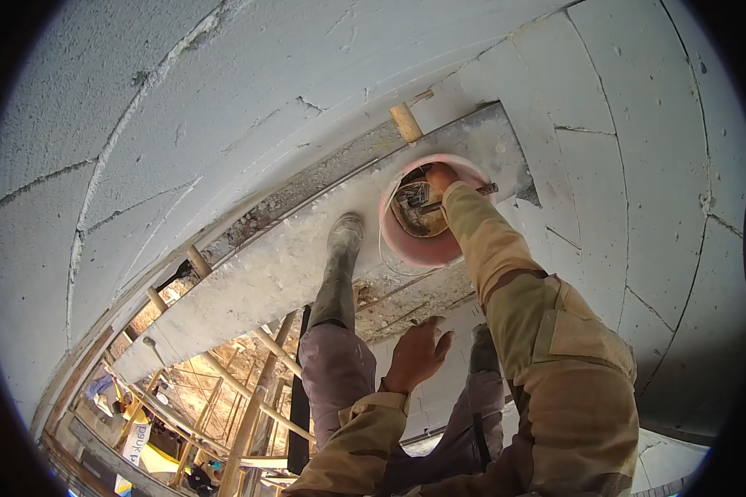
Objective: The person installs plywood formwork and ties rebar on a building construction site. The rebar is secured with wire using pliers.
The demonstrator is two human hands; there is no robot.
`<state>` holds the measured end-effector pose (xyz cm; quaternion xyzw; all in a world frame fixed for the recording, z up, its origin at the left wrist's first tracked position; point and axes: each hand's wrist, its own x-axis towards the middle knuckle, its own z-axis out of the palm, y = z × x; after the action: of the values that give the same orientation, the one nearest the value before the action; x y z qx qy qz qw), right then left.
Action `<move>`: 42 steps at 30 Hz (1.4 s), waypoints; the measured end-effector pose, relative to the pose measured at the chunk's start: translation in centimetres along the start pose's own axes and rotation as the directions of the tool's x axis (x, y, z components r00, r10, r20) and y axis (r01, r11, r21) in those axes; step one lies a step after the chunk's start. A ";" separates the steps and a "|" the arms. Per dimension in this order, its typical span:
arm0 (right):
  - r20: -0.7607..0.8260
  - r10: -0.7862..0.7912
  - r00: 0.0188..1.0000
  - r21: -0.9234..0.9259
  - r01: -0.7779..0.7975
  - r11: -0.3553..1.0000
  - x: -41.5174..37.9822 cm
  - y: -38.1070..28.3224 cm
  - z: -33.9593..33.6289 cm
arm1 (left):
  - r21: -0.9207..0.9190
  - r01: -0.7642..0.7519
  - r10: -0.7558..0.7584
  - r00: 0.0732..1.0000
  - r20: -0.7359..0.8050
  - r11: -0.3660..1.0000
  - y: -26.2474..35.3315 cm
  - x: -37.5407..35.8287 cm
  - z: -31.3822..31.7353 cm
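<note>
My right hand [442, 176] reaches into a pink bucket [427, 251], its fingers mostly hidden inside. Within the bucket are tools and dark items [414, 197] that I cannot make out singly. A hand tool with a dark end [487, 190] lies across the bucket's opening, under my right wrist. Below, my left hand [419, 356] hangs in front of my legs, its fingers loosely bent and apart, holding nothing. A wire handle hangs beside the bucket's left side.
The bucket stands on a grey plank platform [265, 263]. My booted foot [346, 232] rests on it. Block walls [572, 124] rise ahead and to the right. Bamboo scaffold poles [261, 389] and a deep drop lie at lower left, with people far below.
</note>
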<state>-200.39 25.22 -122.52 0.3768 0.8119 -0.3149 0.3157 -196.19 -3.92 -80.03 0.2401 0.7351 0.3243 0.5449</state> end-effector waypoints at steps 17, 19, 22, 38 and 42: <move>-0.456 -0.117 0.882 -0.090 0.085 0.992 -10.1 -4.1 -4.6 | -0.083 0.059 -0.069 0.990 -0.127 0.995 -0.8 0.4 -0.8; -0.465 -0.071 0.882 -0.076 0.040 0.996 -12.9 -4.9 -6.5 | -0.117 0.064 -0.080 0.987 -0.142 0.991 -0.9 0.4 -0.8; -0.488 -0.300 0.820 -0.188 0.237 0.953 -18.1 -5.3 -10.8 | -0.216 0.094 -0.128 0.981 -0.148 0.972 -0.4 0.7 -1.3; 0.092 -0.378 0.921 0.980 -0.016 0.200 -38.4 -10.1 -12.3 | -0.998 -0.030 -0.280 0.959 -0.043 0.049 2.0 3.8 -1.2; -0.029 -0.316 0.948 0.849 0.190 0.492 -41.0 -12.1 -10.2 | -0.996 -0.063 -0.433 0.897 -0.088 0.070 1.5 3.8 -1.1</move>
<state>-191.80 9.68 -82.35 0.3370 0.5823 -0.7335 0.0970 -198.38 -0.43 -81.14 -0.3509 0.4352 0.6949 0.4523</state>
